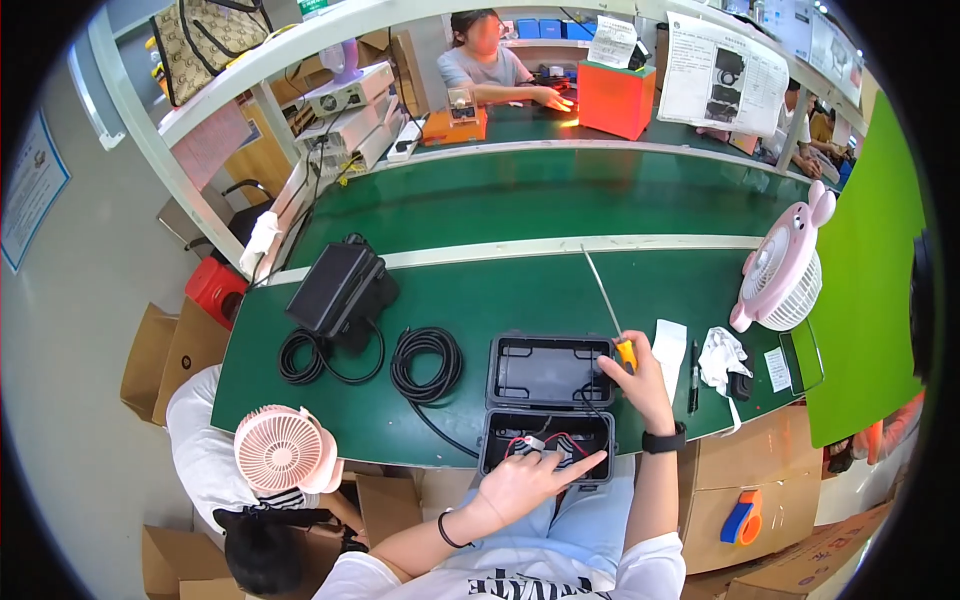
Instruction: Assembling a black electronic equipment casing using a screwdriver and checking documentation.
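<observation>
An open black plastic case [488, 440] sits at the table's near edge, its lid [552, 372] folded back away from me. Inside the lower half are red and black wires and a small white part [535, 443]. My left hand [525, 485] lies over the case's near side, its index finger stretched toward the right near corner; it holds no object that I can see. In my right hand [643, 378], beside the lid's right edge, is a screwdriver [604, 292] gripped by its yellow handle, shaft pointing up and away. A coiled black cable [427, 365] leads to the case's left side.
A closed black case [340, 285] with coiled cable stands left on the green table [520, 285]. Pink fans [285, 450] [785, 262] stand at both ends. Right lie white paper [668, 350], a pen [694, 378] and crumpled tissue [722, 358]. One person crouches at left; another sits opposite.
</observation>
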Action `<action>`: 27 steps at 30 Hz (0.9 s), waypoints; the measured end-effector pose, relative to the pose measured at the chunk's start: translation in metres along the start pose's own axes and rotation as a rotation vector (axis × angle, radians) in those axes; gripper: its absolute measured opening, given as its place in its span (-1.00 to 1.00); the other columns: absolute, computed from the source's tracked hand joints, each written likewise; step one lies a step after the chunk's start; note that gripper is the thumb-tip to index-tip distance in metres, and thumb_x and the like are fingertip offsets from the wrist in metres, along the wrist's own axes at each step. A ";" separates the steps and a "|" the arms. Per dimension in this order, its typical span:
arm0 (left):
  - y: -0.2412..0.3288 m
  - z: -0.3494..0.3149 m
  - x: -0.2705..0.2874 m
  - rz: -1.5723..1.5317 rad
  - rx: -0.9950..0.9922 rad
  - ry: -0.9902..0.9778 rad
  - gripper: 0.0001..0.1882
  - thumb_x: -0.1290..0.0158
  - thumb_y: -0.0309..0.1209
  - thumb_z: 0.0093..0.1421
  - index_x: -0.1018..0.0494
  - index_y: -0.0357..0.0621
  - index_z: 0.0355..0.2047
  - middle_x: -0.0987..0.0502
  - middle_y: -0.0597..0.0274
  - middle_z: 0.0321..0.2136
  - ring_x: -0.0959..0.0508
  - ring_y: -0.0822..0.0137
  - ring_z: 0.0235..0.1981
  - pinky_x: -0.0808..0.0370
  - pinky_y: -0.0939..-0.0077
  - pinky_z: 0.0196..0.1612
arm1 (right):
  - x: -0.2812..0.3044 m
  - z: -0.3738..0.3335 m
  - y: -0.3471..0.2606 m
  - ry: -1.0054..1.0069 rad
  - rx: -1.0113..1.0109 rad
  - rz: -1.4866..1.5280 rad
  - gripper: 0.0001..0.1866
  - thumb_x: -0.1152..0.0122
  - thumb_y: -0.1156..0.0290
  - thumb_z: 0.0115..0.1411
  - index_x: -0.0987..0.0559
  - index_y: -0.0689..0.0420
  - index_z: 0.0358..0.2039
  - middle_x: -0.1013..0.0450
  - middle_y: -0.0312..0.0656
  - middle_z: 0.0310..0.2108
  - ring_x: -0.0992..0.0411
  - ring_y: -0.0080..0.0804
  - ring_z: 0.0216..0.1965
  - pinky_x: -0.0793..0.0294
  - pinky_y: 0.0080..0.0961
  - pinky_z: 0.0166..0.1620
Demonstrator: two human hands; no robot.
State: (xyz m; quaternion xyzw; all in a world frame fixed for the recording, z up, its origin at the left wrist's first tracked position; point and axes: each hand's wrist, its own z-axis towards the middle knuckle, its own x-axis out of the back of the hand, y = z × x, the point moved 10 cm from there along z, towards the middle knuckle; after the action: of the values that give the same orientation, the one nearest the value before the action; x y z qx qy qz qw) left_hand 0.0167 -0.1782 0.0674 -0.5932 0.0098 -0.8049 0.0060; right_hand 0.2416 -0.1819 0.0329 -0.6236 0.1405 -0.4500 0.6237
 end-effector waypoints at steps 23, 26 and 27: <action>-0.027 0.030 0.010 -0.029 0.161 0.032 -0.40 -0.03 -0.45 0.10 -0.42 0.24 0.20 -0.51 0.40 -0.46 -0.60 0.39 -0.45 -0.55 0.54 -0.50 | 0.021 -0.039 -0.109 0.302 0.195 0.567 -0.67 -0.22 0.63 0.27 -0.32 0.08 -0.06 -0.60 -0.14 -0.16 -0.37 -0.72 -0.52 -0.38 -0.79 -0.49; -0.042 0.045 -0.009 -0.016 0.197 0.029 -0.43 -0.06 -0.42 0.09 -0.45 0.21 0.16 -0.46 0.38 -0.49 -0.58 0.42 -0.46 -0.53 0.53 -0.51 | 0.006 -0.036 -0.094 0.351 0.122 0.738 -0.69 -0.21 0.59 0.30 -0.31 0.06 -0.06 -0.54 -0.16 -0.10 -0.29 -0.73 -0.57 -0.30 -0.79 -0.54; -0.046 0.048 -0.016 -0.030 0.201 0.024 -0.43 -0.08 -0.42 0.08 -0.45 0.20 0.16 -0.47 0.37 -0.48 -0.58 0.42 -0.46 -0.53 0.52 -0.49 | 0.000 -0.035 -0.082 0.378 0.079 0.755 -0.70 -0.21 0.59 0.30 -0.31 0.06 -0.06 -0.52 -0.16 -0.08 -0.29 -0.73 -0.57 -0.30 -0.79 -0.53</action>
State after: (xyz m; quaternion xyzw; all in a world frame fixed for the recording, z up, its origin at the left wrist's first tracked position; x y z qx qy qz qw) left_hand 0.0675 -0.1320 0.0679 -0.5799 -0.0800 -0.8090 0.0536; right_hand 0.1842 -0.1895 0.1004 -0.4106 0.4537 -0.3013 0.7313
